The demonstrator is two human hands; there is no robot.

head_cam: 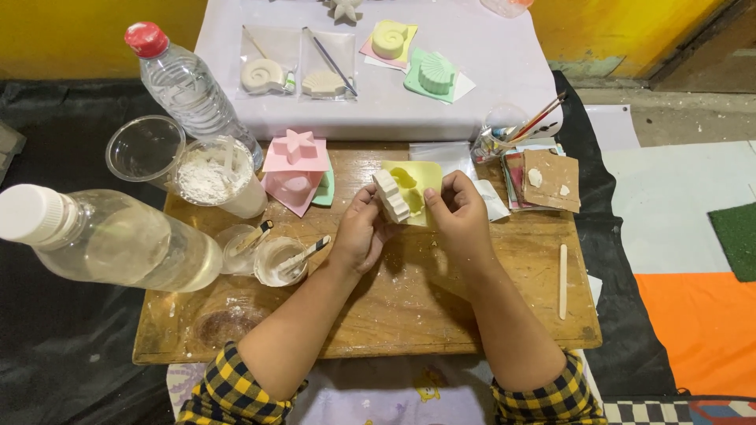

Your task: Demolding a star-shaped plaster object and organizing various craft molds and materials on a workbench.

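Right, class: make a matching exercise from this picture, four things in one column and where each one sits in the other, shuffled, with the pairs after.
Things
1. white plaster cast
2. pink star mould
3. wooden stick
4. paintbrushes

Places
A. standing in a clear cup
B. lying on the board's right side
C. between the left hand and right hand
D. beside the cup of white powder

Pairs: 1-C, 2-D, 3-B, 4-A

A white plaster cast [389, 196] is showing against a yellow mould [416, 189] between the hands; yellow-and-black checked sleeves [228, 389] are showing behind the wrists.
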